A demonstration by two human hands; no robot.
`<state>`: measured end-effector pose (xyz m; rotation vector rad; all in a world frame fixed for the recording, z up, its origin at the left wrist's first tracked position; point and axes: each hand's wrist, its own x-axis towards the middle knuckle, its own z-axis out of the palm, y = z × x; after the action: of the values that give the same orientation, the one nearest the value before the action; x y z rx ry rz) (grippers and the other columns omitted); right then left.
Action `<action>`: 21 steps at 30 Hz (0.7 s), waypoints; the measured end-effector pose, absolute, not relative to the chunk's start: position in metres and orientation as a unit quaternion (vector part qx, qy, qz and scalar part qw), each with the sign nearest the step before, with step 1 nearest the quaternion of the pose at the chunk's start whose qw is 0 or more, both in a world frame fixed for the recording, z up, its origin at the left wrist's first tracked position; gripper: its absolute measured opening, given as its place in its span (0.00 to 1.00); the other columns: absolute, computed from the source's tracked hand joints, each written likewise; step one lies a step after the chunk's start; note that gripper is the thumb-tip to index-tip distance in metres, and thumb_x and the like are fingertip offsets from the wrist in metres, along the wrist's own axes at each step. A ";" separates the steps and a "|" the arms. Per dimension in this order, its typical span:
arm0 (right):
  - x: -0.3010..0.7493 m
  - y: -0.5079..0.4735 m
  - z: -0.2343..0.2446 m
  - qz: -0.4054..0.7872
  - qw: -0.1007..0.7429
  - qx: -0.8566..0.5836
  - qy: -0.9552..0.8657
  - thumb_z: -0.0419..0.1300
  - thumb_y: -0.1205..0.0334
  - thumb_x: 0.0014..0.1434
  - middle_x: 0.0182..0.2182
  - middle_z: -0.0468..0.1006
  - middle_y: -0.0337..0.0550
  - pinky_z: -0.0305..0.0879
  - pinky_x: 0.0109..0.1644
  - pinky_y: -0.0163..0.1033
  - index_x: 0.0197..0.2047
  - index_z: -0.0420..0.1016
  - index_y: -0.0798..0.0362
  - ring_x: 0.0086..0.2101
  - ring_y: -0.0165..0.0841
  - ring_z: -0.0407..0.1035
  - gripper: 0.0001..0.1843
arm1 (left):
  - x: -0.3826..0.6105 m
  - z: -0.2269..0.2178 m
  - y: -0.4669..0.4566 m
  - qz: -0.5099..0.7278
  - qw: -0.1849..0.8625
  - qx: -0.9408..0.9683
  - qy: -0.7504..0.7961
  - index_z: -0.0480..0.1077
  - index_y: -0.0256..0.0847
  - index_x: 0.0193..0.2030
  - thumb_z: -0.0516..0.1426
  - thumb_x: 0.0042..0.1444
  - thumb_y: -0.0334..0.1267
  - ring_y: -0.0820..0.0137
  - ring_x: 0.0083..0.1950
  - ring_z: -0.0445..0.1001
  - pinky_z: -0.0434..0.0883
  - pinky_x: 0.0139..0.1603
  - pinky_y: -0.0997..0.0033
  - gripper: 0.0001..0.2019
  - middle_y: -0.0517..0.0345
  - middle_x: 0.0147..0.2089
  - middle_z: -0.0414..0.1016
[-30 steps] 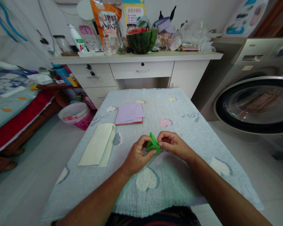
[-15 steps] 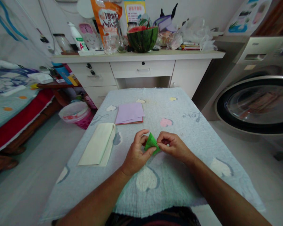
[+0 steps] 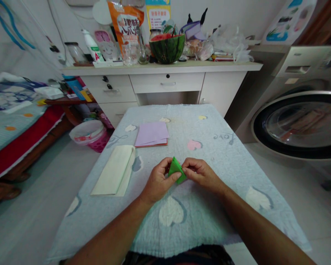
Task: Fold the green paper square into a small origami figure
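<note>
A small piece of folded green paper (image 3: 175,168), pointed at the top, is held just above the cloth-covered table (image 3: 209,221). My left hand (image 3: 160,181) pinches it from the left, the thumb lying across its lower front and the fingers behind. At its right edge, my right hand (image 3: 200,172) grips the paper between thumb and curled forefinger. Beyond the hands lies a stack of coloured square paper (image 3: 152,132), purple on top with red showing beneath. A folded cream sheet (image 3: 113,171) rests to the left of my left hand.
Behind the table stands a white cabinet (image 3: 167,81) carrying a cut watermelon (image 3: 167,49), jars and bags. A washing machine (image 3: 300,110) is on the right. On the left are a pink basket (image 3: 91,134) and a bed (image 3: 19,129).
The fingers of my left hand have curled in closer behind the green paper. Its tip leans slightly more to the left. Both hands stay in nearly the same place.
</note>
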<state>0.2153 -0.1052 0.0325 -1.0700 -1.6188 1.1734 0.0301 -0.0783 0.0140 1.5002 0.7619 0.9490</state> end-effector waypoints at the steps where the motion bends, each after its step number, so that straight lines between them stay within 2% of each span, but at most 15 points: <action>1: 0.215 -0.106 0.033 0.463 0.421 -0.427 -0.653 0.57 0.54 0.61 0.24 0.65 0.36 0.55 0.31 0.34 0.30 0.69 0.53 0.27 0.28 0.59 0.12 | 0.030 0.015 -0.079 0.403 0.575 0.636 0.320 0.66 0.39 0.43 0.62 0.54 0.41 0.73 0.37 0.67 0.66 0.39 0.74 0.13 0.61 0.35 0.67; 5: 0.216 -0.109 0.037 0.447 0.409 -0.421 -0.675 0.55 0.53 0.62 0.25 0.66 0.37 0.55 0.31 0.34 0.31 0.69 0.53 0.27 0.28 0.59 0.13 | 0.030 0.016 -0.080 0.392 0.598 0.626 0.312 0.64 0.39 0.39 0.61 0.56 0.43 0.75 0.33 0.65 0.64 0.36 0.75 0.12 0.63 0.32 0.65; 10: 0.212 -0.110 0.030 0.427 0.377 -0.438 -0.696 0.59 0.53 0.60 0.23 0.65 0.34 0.53 0.28 0.32 0.34 0.70 0.53 0.24 0.26 0.58 0.11 | 0.030 0.015 -0.079 0.402 0.599 0.614 0.320 0.64 0.39 0.35 0.61 0.56 0.43 0.76 0.32 0.64 0.63 0.34 0.76 0.12 0.64 0.31 0.64; 16: 0.211 -0.109 0.025 0.392 0.372 -0.453 -0.709 0.58 0.59 0.61 0.24 0.69 0.35 0.55 0.29 0.32 0.32 0.70 0.53 0.24 0.26 0.60 0.08 | 0.027 0.018 -0.077 0.415 0.592 0.608 0.329 0.72 0.38 0.40 0.60 0.57 0.44 0.73 0.35 0.68 0.66 0.36 0.74 0.11 0.60 0.33 0.69; 21: 0.211 -0.109 0.023 0.409 0.368 -0.445 -0.706 0.58 0.59 0.61 0.23 0.68 0.34 0.55 0.28 0.31 0.33 0.70 0.53 0.23 0.25 0.59 0.08 | 0.025 0.019 -0.073 0.432 0.544 0.630 0.348 0.76 0.36 0.33 0.60 0.57 0.43 0.72 0.33 0.69 0.66 0.35 0.74 0.11 0.58 0.31 0.71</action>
<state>0.2110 -0.1086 0.0229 -1.1435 -1.8138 1.0510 0.0254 -0.0729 0.0193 1.4939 0.8258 1.0245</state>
